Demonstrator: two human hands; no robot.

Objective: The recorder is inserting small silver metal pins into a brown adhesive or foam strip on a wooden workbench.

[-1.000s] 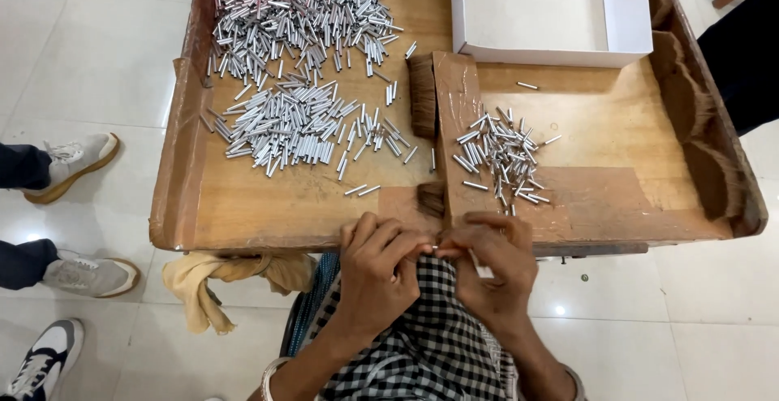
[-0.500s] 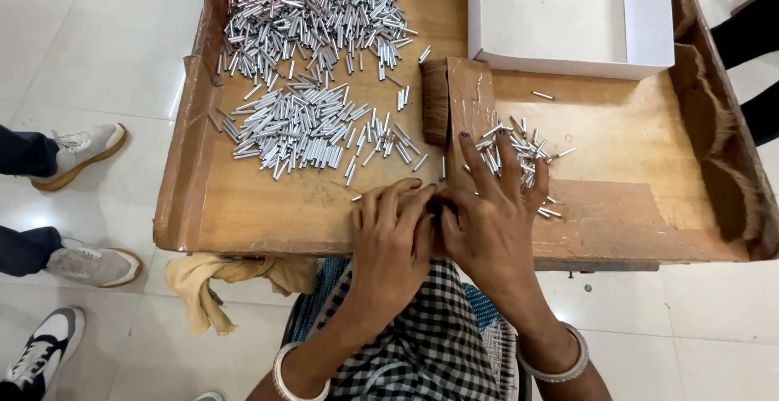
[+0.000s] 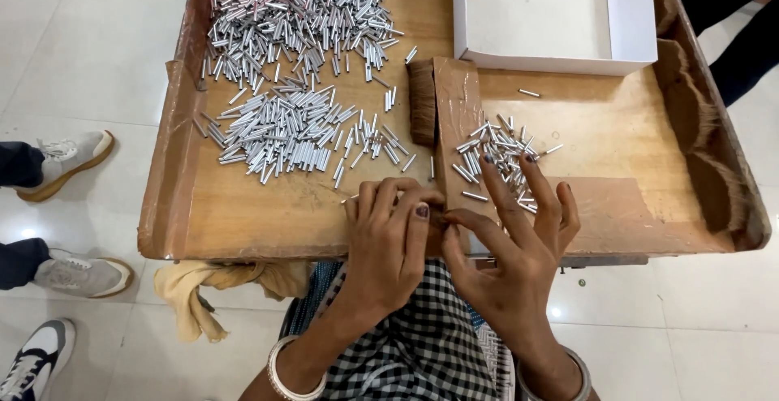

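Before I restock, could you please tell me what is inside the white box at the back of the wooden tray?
The white box shows only its bare white floor and walls; no metal tubes lie in the visible part. Its far end is cut off by the picture's top edge.

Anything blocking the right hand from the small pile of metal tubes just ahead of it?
Nothing visible. The right hand sits at the tray's near edge, its fingers spread and already overlapping the small pile of metal tubes. The brown bristle bundle lies to the pile's left, off that line. The left hand is beside it.
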